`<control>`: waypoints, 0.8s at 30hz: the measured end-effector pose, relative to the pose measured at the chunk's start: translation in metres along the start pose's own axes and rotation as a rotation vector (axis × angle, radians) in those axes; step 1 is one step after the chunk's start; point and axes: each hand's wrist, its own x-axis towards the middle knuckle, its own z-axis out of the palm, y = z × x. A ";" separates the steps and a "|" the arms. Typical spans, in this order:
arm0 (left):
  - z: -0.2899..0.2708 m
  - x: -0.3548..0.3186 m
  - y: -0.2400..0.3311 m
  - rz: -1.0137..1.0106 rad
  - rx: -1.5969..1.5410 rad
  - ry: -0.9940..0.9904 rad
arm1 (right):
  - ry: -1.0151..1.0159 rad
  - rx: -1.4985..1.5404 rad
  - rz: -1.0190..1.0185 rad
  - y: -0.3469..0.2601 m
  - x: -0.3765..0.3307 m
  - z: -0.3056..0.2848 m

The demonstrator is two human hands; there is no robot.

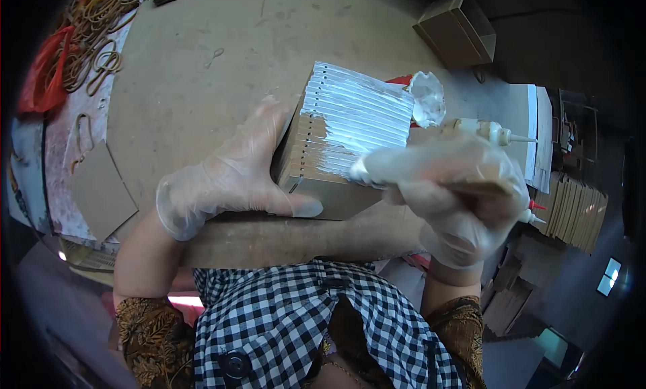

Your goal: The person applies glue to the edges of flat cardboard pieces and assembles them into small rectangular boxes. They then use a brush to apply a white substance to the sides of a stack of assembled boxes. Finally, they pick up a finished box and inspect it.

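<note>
A block of thin brown boards (308,143), packed side by side, rests on the table in front of me. White paste (360,99) coats most of its ridged top, and bare brown shows at the near left corner, beside a row of small dark holes. My left hand (245,160), in a clear glove, grips the block's left side, with the thumb along the near face. My right hand (464,194), gloved too and slightly blurred, is closed around a brush (360,170) whose white-loaded tip touches the near edge of the coated top. Fingers hide part of its handle.
Right of the block are a white-crusted cup (427,99) and a glue bottle (478,130) with a pointed nozzle. An open box (457,32) stands at the far right. Rubber bands (101,19) and a red bag (47,79) lie far left; stacked boards (572,210) stand right.
</note>
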 end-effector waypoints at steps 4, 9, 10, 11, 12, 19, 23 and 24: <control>0.003 0.002 -0.011 0.030 0.045 -0.037 | -0.035 0.092 -0.130 0.007 0.016 0.029; 0.001 0.001 -0.004 -0.038 -0.087 -0.055 | 0.098 0.326 0.039 -0.001 0.011 0.036; 0.001 0.001 -0.003 -0.053 -0.086 -0.053 | 0.095 0.310 0.039 -0.001 0.010 0.032; 0.000 0.000 -0.002 -0.068 -0.085 -0.050 | 0.090 0.295 0.039 -0.001 0.008 0.028; 0.000 -0.001 -0.002 -0.038 -0.054 -0.019 | 0.035 0.202 -0.030 0.004 0.008 0.019; 0.003 -0.001 -0.003 0.065 0.010 0.042 | 0.195 0.164 0.222 0.003 -0.022 -0.007; 0.004 -0.002 -0.004 0.034 -0.025 0.025 | 0.338 0.100 0.335 -0.006 -0.039 -0.020; 0.002 -0.002 -0.002 -0.002 -0.026 0.005 | 0.365 0.098 0.326 -0.007 -0.041 -0.023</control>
